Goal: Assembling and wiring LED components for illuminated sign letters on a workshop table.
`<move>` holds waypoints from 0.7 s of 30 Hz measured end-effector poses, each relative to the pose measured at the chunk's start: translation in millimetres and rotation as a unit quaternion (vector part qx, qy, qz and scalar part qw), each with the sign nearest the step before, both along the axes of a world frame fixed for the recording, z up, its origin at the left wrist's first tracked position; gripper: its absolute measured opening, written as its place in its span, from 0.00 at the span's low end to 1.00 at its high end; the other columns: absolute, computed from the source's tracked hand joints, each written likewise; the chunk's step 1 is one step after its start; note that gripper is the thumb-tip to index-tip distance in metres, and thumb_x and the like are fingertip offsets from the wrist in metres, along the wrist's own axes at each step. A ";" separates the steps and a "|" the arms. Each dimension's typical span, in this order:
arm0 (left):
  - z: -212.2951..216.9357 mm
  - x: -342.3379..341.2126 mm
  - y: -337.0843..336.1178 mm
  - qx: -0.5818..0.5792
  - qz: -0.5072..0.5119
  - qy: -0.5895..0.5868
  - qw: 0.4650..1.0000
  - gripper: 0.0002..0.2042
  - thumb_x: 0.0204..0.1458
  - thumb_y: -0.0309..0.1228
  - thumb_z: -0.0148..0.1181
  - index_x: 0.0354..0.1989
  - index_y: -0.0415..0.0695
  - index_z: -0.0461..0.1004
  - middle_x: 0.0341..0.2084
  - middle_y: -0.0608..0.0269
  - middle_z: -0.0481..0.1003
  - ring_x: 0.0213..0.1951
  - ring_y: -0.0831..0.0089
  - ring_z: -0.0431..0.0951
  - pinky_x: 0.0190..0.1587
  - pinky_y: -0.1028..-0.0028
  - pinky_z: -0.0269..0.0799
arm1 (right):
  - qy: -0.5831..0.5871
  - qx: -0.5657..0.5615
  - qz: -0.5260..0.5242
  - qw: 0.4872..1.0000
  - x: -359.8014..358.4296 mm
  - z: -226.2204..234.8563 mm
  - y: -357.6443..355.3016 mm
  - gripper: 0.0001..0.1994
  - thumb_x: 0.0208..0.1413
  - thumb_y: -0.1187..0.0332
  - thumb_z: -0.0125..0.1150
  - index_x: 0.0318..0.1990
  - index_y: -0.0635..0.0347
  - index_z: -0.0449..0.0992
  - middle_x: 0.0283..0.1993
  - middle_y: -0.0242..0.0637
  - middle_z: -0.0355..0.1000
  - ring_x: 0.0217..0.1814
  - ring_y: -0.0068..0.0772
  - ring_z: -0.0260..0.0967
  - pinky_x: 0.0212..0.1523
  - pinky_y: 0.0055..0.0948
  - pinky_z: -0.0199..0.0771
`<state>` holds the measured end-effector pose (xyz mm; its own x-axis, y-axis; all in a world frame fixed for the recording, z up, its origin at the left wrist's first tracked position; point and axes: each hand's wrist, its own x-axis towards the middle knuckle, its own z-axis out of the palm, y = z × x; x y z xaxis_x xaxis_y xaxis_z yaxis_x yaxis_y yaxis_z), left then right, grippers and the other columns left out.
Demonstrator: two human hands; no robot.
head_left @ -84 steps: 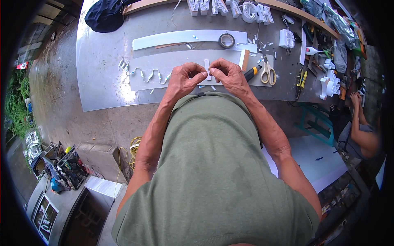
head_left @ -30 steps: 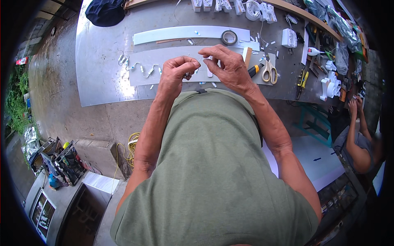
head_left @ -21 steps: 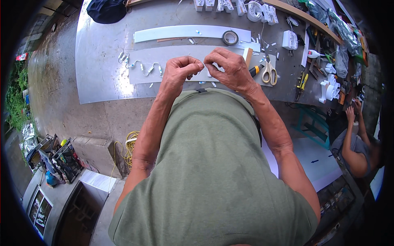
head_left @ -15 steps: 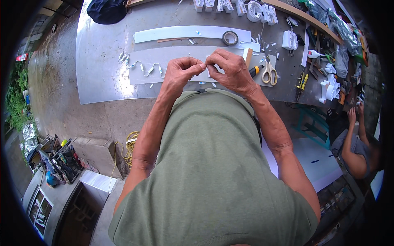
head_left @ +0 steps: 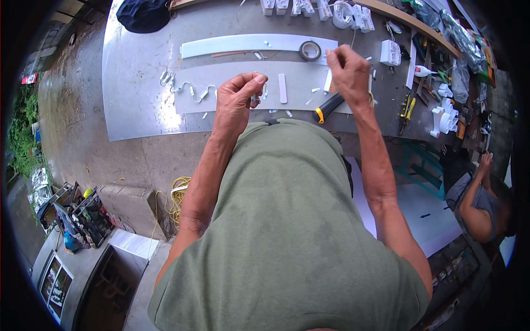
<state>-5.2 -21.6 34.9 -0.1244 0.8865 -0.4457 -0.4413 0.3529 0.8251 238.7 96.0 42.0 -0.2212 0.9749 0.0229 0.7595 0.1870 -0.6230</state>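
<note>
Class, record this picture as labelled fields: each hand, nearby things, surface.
Left hand: thumb and finger pinched; contents unclear
Beside it: wired string of small white modules
Right hand: fingers curled; contents unclear
By its wrist: black cylindrical tool handle with yellow end
Between hands: narrow, pale, flat strip
Farther back: round roll of black tape
Surface: grey metal table, flat grey sheet

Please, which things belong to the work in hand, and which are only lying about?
Probably in use: string of wired modules, running to the left hand; white strip, on the grey sheet.

Apparently just lying about: dark cap, tape roll, yellow-handled tool, yellow cable.
</note>
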 end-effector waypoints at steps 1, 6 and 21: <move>-2.8 -1.7 3.4 0.007 0.006 -0.052 0.999 0.08 0.59 0.30 0.66 0.41 0.37 0.81 0.27 0.68 0.77 0.29 0.83 0.72 0.29 0.80 0.65 | -0.001 0.003 -0.001 1.000 -2.5 -5.9 -3.6 0.07 0.61 0.68 0.62 0.37 0.64 0.79 0.36 0.39 0.79 0.28 0.27 0.76 0.31 0.30 0.77; -5.7 -2.2 10.2 0.033 0.010 -0.131 0.991 0.10 0.61 0.33 0.65 0.43 0.39 0.80 0.29 0.65 0.79 0.32 0.81 0.76 0.29 0.81 0.65 | 0.413 -0.330 0.080 0.845 -41.2 -8.8 -41.9 0.16 0.67 0.63 0.58 0.54 0.66 0.78 0.48 0.38 0.80 0.37 0.25 0.76 0.35 0.27 0.79; -15.3 -1.6 5.0 0.055 -0.033 -0.055 0.996 0.10 0.58 0.31 0.68 0.45 0.41 0.81 0.33 0.64 0.82 0.35 0.79 0.79 0.33 0.78 0.68 | 0.427 -0.351 0.079 0.829 -56.4 -2.5 -55.0 0.10 0.63 0.65 0.64 0.43 0.64 0.81 0.35 0.29 0.79 0.31 0.16 0.69 0.32 0.21 0.72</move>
